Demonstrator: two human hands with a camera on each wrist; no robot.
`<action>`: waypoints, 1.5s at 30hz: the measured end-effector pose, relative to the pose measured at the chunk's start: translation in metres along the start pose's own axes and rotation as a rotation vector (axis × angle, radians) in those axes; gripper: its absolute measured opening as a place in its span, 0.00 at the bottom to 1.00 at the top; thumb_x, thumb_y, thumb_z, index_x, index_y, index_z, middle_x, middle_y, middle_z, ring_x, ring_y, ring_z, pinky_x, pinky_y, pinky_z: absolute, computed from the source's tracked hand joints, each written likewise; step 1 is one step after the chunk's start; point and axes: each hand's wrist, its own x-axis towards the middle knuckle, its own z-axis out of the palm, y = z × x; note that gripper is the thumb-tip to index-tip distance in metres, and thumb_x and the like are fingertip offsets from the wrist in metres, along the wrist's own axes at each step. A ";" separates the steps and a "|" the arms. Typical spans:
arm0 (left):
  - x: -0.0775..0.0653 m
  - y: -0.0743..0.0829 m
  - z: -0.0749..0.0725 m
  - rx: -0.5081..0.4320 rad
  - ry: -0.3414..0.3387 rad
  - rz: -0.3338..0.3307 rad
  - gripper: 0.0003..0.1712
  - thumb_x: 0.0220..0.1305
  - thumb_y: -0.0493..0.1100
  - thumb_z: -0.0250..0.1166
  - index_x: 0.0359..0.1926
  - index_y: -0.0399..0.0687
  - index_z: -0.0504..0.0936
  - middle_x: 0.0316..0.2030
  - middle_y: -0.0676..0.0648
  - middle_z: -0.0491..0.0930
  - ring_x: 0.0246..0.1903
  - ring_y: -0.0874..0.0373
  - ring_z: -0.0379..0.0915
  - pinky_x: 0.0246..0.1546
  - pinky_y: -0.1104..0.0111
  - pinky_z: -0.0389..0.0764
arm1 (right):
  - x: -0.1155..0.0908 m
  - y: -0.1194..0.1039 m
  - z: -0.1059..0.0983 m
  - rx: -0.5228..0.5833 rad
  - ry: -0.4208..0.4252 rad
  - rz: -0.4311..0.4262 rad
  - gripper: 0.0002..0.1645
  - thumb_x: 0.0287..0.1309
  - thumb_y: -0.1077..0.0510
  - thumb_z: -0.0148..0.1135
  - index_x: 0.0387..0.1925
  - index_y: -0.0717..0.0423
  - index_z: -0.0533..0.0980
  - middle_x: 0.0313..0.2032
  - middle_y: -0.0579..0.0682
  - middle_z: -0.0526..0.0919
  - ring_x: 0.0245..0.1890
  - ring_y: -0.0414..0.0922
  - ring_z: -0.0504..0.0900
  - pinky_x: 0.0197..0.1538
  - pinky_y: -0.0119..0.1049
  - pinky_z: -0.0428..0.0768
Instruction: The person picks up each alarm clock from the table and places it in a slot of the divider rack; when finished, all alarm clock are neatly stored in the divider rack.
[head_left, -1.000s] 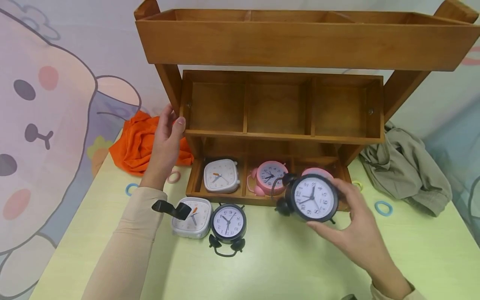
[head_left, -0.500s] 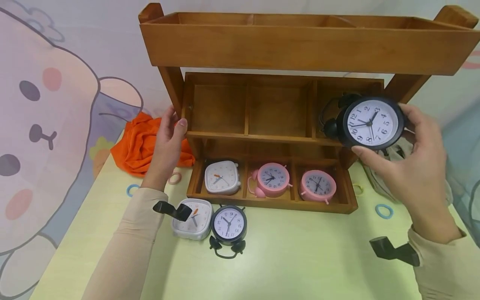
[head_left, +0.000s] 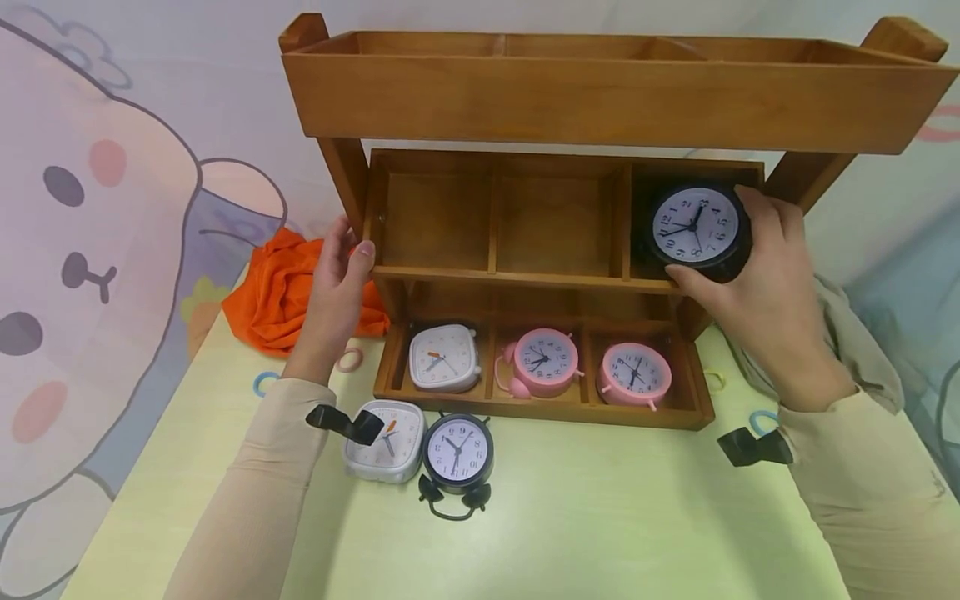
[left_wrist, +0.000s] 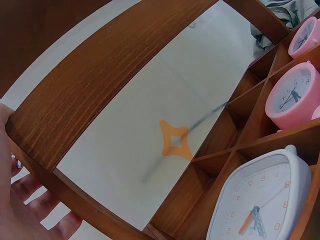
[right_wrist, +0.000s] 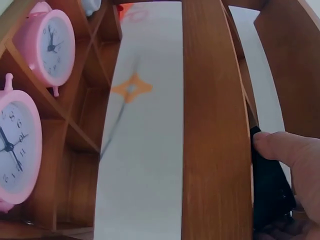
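Note:
My right hand (head_left: 776,292) grips a black twin-bell alarm clock (head_left: 696,223) by its rim, thumb below the dial. The clock is inside the right compartment of the middle tier of a wooden shelf (head_left: 555,273). In the right wrist view the clock's dark body (right_wrist: 270,187) shows behind the tier's front board. My left hand (head_left: 337,287) holds the shelf's left side, thumb in front and fingers behind. On the bottom tier sit a white square alarm clock (head_left: 444,358) and two pink alarm clocks, one in the centre (head_left: 546,362) and one at right (head_left: 636,373).
On the table before the shelf lie another white alarm clock (head_left: 386,442) and another black alarm clock (head_left: 457,450). An orange cloth (head_left: 273,292) is at the left, a grey-green cloth (head_left: 862,350) at the right. Small coloured rings, such as a blue one (head_left: 266,383), lie about.
My right hand has carried the black alarm clock up and right from above the bottom tier, then into the middle tier's right compartment. The left hand has stayed on the shelf.

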 end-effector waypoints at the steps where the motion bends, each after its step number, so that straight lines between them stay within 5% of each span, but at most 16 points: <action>1: 0.000 0.000 0.000 -0.004 -0.001 0.001 0.38 0.75 0.55 0.49 0.78 0.58 0.46 0.76 0.49 0.53 0.75 0.54 0.51 0.73 0.55 0.60 | 0.001 0.000 0.001 -0.002 -0.009 0.005 0.56 0.48 0.53 0.75 0.74 0.59 0.55 0.69 0.66 0.57 0.65 0.63 0.61 0.67 0.65 0.66; 7: -0.001 0.000 -0.001 -0.006 0.008 -0.005 0.37 0.75 0.55 0.50 0.78 0.59 0.46 0.76 0.49 0.54 0.75 0.54 0.51 0.73 0.55 0.60 | 0.006 0.002 -0.002 -0.059 -0.039 -0.032 0.57 0.49 0.53 0.75 0.73 0.62 0.54 0.70 0.67 0.58 0.68 0.66 0.58 0.68 0.69 0.57; 12: -0.002 0.000 -0.002 0.004 0.009 -0.008 0.38 0.74 0.56 0.49 0.78 0.60 0.46 0.76 0.51 0.53 0.75 0.55 0.50 0.73 0.56 0.60 | 0.013 0.000 -0.006 -0.199 -0.041 -0.086 0.56 0.45 0.50 0.78 0.69 0.68 0.59 0.66 0.71 0.65 0.61 0.73 0.61 0.54 0.73 0.54; 17: -0.003 -0.001 -0.003 0.000 0.010 -0.001 0.37 0.75 0.55 0.49 0.78 0.59 0.46 0.76 0.50 0.53 0.75 0.54 0.50 0.73 0.55 0.60 | 0.017 -0.003 -0.010 -0.282 -0.094 -0.100 0.56 0.45 0.49 0.77 0.69 0.68 0.59 0.64 0.73 0.67 0.57 0.75 0.60 0.52 0.73 0.56; 25: -0.002 -0.001 -0.001 -0.016 0.004 0.028 0.36 0.75 0.54 0.49 0.78 0.59 0.48 0.75 0.50 0.55 0.74 0.54 0.53 0.73 0.55 0.61 | 0.013 0.002 -0.023 -0.195 -0.172 -0.059 0.53 0.54 0.53 0.71 0.75 0.61 0.54 0.62 0.74 0.68 0.56 0.72 0.65 0.56 0.72 0.59; 29: -0.002 -0.001 -0.001 -0.002 0.003 0.028 0.36 0.75 0.54 0.49 0.78 0.59 0.48 0.75 0.50 0.55 0.74 0.54 0.52 0.73 0.55 0.61 | 0.002 0.000 -0.035 -0.101 -0.109 -0.041 0.51 0.55 0.55 0.70 0.75 0.57 0.55 0.60 0.70 0.70 0.49 0.64 0.72 0.48 0.38 0.74; 31: -0.002 -0.001 -0.001 0.006 0.002 0.021 0.36 0.75 0.55 0.49 0.78 0.60 0.47 0.76 0.51 0.54 0.75 0.55 0.51 0.73 0.55 0.61 | -0.007 -0.005 -0.040 -0.060 -0.067 -0.062 0.49 0.54 0.57 0.72 0.74 0.55 0.58 0.60 0.67 0.71 0.47 0.60 0.74 0.40 0.19 0.69; 33: -0.001 -0.002 -0.001 0.014 0.002 0.014 0.37 0.75 0.55 0.49 0.78 0.60 0.47 0.76 0.52 0.53 0.75 0.55 0.51 0.73 0.55 0.61 | -0.017 -0.011 -0.043 -0.033 -0.034 -0.106 0.48 0.52 0.57 0.73 0.72 0.54 0.62 0.62 0.64 0.72 0.45 0.58 0.77 0.35 0.09 0.60; 35: -0.001 -0.002 -0.001 0.017 0.003 0.009 0.37 0.75 0.55 0.49 0.78 0.61 0.46 0.76 0.52 0.53 0.75 0.56 0.50 0.73 0.56 0.61 | -0.029 -0.018 -0.042 -0.017 -0.025 -0.166 0.48 0.50 0.58 0.75 0.71 0.53 0.64 0.61 0.62 0.73 0.42 0.57 0.80 0.36 0.08 0.61; 39: 0.000 -0.003 -0.001 0.014 0.006 0.008 0.37 0.75 0.55 0.50 0.78 0.61 0.47 0.76 0.52 0.53 0.75 0.56 0.51 0.73 0.56 0.61 | -0.055 -0.032 -0.028 0.005 -0.084 -0.263 0.49 0.46 0.57 0.78 0.70 0.51 0.66 0.64 0.58 0.74 0.41 0.52 0.81 0.43 0.25 0.74; 42: 0.000 -0.003 0.000 0.010 0.007 0.012 0.36 0.75 0.55 0.50 0.78 0.62 0.47 0.76 0.52 0.54 0.75 0.56 0.51 0.73 0.56 0.61 | -0.071 -0.043 -0.011 0.043 -0.193 -0.295 0.50 0.45 0.54 0.79 0.70 0.50 0.66 0.66 0.56 0.72 0.53 0.53 0.78 0.54 0.49 0.78; 45: 0.000 -0.003 0.000 0.007 0.007 0.017 0.36 0.75 0.55 0.50 0.78 0.61 0.48 0.75 0.52 0.54 0.75 0.56 0.52 0.73 0.56 0.62 | -0.087 -0.051 0.010 0.090 -0.301 -0.303 0.48 0.47 0.50 0.78 0.69 0.48 0.67 0.66 0.53 0.72 0.63 0.54 0.72 0.61 0.58 0.74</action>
